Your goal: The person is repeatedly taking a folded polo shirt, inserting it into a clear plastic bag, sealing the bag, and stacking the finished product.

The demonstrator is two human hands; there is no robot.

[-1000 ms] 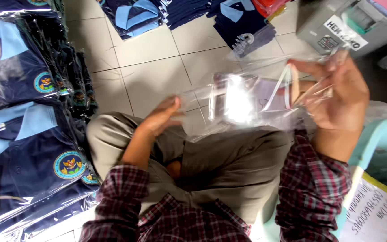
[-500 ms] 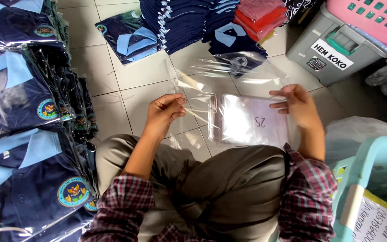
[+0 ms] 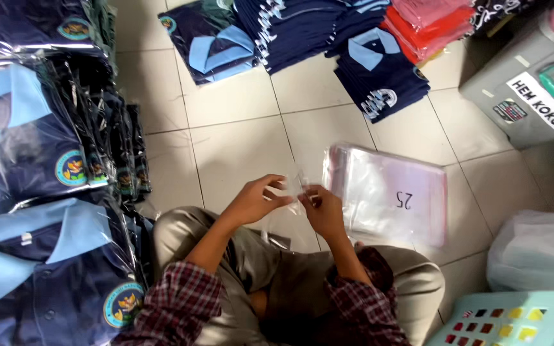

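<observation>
Clear plastic was what you had between your fingers — a thin, see-through bag (image 3: 296, 192), pinched at its upper edge by both hands above your knees. Your left hand (image 3: 254, 200) gripped it with thumb and fingertips closed on the film, and your right hand (image 3: 324, 210) held the same edge just beside it, fingers curled in on the plastic; the two hands nearly touched. Most of the bag was hard to make out against the pale floor tiles (image 3: 238, 141), so how far it hung down I cannot tell.

Just beyond your right hand, on the floor, lay a flat stack of clear bags (image 3: 392, 192) with a pinkish edge — near the grip but apart from it. Off past your left hand sat bagged navy shirts with light-blue collars (image 3: 33, 147), piled several deep. Farther out ahead of the grip were folded navy shirts (image 3: 379, 70) and a red pile (image 3: 424, 29). A grey bin (image 3: 520, 96) stood well beyond your right hand, and a pale-green basket (image 3: 514, 317) sat close by your right knee.
</observation>
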